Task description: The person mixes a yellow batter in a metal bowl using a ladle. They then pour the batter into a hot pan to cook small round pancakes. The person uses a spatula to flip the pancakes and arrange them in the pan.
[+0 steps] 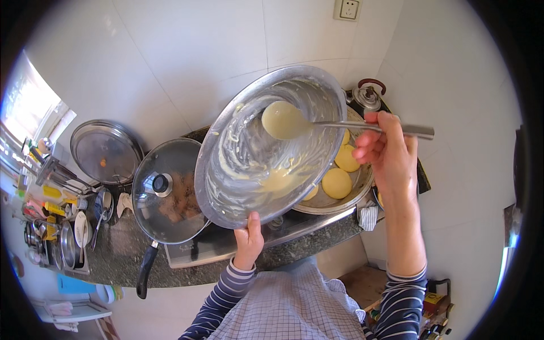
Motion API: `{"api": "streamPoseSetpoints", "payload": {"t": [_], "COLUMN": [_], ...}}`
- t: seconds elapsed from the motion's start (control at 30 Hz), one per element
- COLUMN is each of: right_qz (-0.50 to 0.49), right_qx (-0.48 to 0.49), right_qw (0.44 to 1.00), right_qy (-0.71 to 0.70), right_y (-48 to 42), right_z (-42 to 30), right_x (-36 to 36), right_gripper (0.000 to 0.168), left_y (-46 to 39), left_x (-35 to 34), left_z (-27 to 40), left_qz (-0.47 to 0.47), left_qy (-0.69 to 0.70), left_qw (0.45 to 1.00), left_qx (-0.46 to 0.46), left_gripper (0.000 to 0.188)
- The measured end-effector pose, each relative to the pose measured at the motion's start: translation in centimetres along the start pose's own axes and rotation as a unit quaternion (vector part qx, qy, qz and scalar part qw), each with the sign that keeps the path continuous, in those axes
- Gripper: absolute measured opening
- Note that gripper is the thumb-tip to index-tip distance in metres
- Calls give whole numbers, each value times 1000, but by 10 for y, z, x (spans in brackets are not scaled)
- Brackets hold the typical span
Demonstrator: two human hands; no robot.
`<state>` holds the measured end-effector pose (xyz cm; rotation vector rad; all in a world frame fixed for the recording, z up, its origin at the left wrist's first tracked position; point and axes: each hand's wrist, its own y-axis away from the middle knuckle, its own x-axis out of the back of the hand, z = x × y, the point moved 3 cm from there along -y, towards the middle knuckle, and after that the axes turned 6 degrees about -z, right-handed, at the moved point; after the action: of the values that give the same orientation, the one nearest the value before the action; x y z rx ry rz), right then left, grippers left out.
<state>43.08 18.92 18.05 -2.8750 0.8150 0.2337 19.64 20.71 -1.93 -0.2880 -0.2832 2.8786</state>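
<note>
My left hand [249,242] grips the lower rim of a wide metal mixing bowl [272,161], tilted so its inside faces me. Streaks of pale yellow batter [276,182] coat the walls, with a small pool near the low side. In my right hand [389,153] is the handle of a metal ladle [374,126]. Its round head, coated or filled with batter [284,120], is over the bowl's inside. Partly hidden behind the bowl, a large round pan [361,187] holds several flat yellow batter rounds [337,183].
Left of the bowl, a glass-lidded frying pan [170,191] with browned food stands on the gas stove [204,250], its handle [147,271] jutting past the counter edge. A kettle [366,98] stands behind right. A metal lid [106,151] leans against the wall; utensils and dishes crowd the far left.
</note>
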Motion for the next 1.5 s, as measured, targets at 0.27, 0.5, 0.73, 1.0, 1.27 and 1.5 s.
{"api": "streamPoseSetpoints", "payload": {"t": [0.27, 0.5, 0.73, 1.0, 1.27, 1.5], "right_qz": [-52, -165, -431, -486, -255, -224], "right_qx": [16, 72, 449, 390, 356, 325], "right_qw": [996, 968, 661, 597, 833, 863], "right_qy": [76, 174, 419, 504, 339, 315], "right_y": [-13, 1, 48, 69, 57, 50], "right_z": [-32, -49, -13, 25, 24, 12], "right_x": [-12, -50, -72, -23, -32, -40], "right_gripper": [32, 29, 15, 28, 13, 12], "left_y": [-4, -10, -12, -21, -19, -13], "left_x": [2, 1, 5, 3, -13, -19], "left_z": [5, 11, 11, 18, 9, 15], "left_qz": [-24, -51, -59, -44, -69, -84], "left_qy": [-54, -61, 18, 155, 97, -31], "left_qw": [998, 995, 997, 983, 991, 996], "left_qx": [-16, -62, 52, 87, 63, 13], "left_gripper": [22, 32, 32, 41, 41, 35]}}
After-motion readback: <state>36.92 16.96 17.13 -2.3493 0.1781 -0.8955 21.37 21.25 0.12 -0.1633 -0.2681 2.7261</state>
